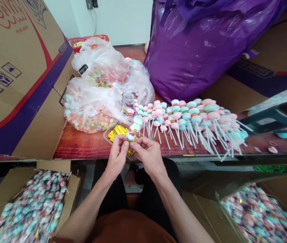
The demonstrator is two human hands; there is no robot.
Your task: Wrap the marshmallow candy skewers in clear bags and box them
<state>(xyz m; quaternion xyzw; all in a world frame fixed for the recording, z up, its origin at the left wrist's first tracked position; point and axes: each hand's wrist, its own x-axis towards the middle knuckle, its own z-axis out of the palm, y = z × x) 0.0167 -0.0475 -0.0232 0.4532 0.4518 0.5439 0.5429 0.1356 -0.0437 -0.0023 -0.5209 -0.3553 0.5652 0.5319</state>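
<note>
Between my hands a wrapped marshmallow candy stick (135, 126) in pale blue, white and pink leans upward, with its lower end at my fingertips. My left hand (118, 152) pinches the base of it with thumb and forefinger. Closed from the other side, my right hand (148, 152) pinches at that same base. The fingers cover the stick and whatever fastens the wrapper there. Just behind my hands, a clear plastic tub (106, 136) holds gold twist ties (118, 131). A small clear box (129, 101) with printed labels sits beyond the candy.
Unwrapped marshmallow sticks (196, 116) lie in a row to the right. Plastic bags of candy (90, 108) stand behind left. A purple bag (184, 50) and a large carton (19, 77) flank the table. Below are boxes of wrapped sticks, one left (34, 206), one right (260, 216).
</note>
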